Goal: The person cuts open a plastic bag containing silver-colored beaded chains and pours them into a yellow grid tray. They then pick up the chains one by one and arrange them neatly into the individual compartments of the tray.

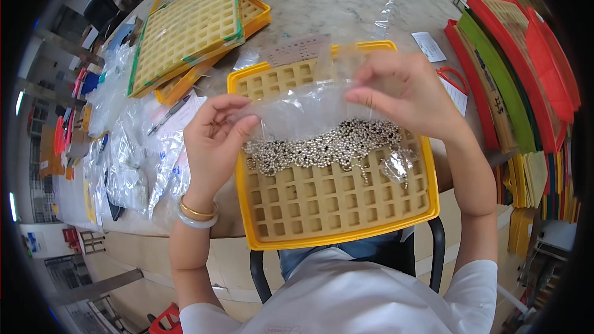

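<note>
My left hand [215, 135] pinches the left end of a clear plastic bag [298, 111] between thumb and fingers. At the other end, the thumb and fingers of my right hand [405, 94] are closed on the same bag. It is stretched between both hands above a yellow-rimmed tray [340, 237] with a beige grid of square compartments. A heap of silver ball chains [322, 148] lies across the grid, just below the bag, with a few strands hanging lower. A small crumpled clear bag [398, 166] rests at the heap's right end.
Stacked grid trays [192, 25] stand at the far left. Loose plastic bags [127, 154] cover the table's left side, with a pen [162, 120] nearby. Red-handled scissors [453, 77] and a paper slip [428, 46] lie at right, beside upright red and green trays [495, 74].
</note>
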A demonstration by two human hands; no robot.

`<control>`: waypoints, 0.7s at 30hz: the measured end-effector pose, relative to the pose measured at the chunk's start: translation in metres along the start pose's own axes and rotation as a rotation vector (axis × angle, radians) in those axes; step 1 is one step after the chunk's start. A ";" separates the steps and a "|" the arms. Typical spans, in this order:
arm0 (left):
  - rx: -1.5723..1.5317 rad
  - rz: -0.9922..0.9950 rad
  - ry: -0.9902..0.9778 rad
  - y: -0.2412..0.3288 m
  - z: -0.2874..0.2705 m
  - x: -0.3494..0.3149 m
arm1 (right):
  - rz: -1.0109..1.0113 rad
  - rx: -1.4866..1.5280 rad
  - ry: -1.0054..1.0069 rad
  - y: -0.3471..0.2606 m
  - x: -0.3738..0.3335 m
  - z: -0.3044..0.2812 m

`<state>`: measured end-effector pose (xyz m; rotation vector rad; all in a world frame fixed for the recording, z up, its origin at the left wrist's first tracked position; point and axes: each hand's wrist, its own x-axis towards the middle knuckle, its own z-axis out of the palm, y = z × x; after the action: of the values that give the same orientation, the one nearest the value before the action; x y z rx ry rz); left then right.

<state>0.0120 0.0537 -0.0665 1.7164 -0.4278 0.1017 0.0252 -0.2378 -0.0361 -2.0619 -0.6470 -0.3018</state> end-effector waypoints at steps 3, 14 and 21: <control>-0.029 -0.015 0.050 -0.001 -0.005 0.000 | 0.186 0.097 -0.123 -0.002 0.000 0.001; -0.070 -0.046 -0.241 0.006 -0.009 0.002 | -0.060 0.034 -0.403 0.014 0.007 -0.015; 0.136 -0.031 -0.345 0.014 -0.029 0.001 | -0.025 -0.035 -0.214 0.005 0.003 -0.019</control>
<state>0.0135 0.0793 -0.0475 1.8794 -0.6603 -0.1950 0.0313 -0.2551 -0.0276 -2.1389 -0.8011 -0.1076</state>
